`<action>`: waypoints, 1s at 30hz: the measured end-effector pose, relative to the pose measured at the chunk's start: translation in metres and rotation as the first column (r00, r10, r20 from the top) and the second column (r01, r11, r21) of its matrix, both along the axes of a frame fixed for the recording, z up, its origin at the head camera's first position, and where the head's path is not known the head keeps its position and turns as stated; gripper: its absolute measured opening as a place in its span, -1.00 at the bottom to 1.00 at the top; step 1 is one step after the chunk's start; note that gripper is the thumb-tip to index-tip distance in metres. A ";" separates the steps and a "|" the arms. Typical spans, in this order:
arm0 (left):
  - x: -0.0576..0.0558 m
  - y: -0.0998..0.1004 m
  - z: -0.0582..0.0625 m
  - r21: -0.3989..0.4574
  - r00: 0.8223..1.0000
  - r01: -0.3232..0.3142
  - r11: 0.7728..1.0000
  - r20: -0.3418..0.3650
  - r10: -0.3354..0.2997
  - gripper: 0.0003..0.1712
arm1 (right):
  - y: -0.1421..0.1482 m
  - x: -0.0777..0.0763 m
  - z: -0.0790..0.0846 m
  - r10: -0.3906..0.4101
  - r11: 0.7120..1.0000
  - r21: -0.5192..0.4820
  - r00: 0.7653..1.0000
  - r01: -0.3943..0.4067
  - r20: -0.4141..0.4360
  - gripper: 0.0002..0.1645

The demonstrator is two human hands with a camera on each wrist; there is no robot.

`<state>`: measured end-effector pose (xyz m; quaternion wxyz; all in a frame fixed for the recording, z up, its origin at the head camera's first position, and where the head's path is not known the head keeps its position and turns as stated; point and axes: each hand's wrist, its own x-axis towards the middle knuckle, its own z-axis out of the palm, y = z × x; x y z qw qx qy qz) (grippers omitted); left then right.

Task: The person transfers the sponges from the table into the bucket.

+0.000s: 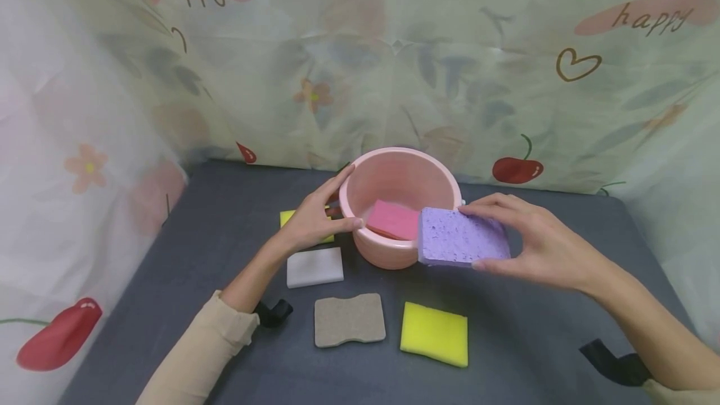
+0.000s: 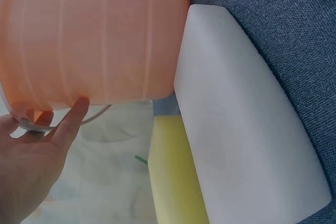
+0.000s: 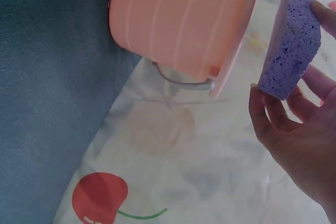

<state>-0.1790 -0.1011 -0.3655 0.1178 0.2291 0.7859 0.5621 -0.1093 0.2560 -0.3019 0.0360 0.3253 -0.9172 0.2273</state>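
A pink bucket (image 1: 388, 256) stands near the back of the table, with a pink sponge (image 1: 392, 219) lying inside. My left hand (image 1: 315, 214) grips the bucket's left side, thumb at the rim and fingers spread round the outer wall. In the left wrist view, those fingers (image 2: 71, 121) touch the wall near the handle. My right hand (image 1: 542, 245) pinches a purple sponge (image 1: 462, 237) by its edges, between thumb and fingers. From the head, this sponge overlaps the bucket's front right rim; the right wrist view shows it (image 3: 294, 38) beyond the rim, apart from it.
Left of the bucket lie a white sponge (image 1: 315, 267) and a yellow sponge (image 1: 287, 216) partly hidden by my left hand. In front are a grey-brown sponge (image 1: 350, 320) with notched sides and another yellow sponge (image 1: 434, 334). Printed curtains (image 1: 394, 92) hang behind the dark table (image 1: 253, 367).
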 end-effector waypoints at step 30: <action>-0.007 -0.002 -0.013 0.013 1.000 -0.007 1.000 -0.014 0.007 0.10 | -0.052 -0.057 0.000 -0.148 0.989 -0.016 0.984 0.150 0.105 -0.19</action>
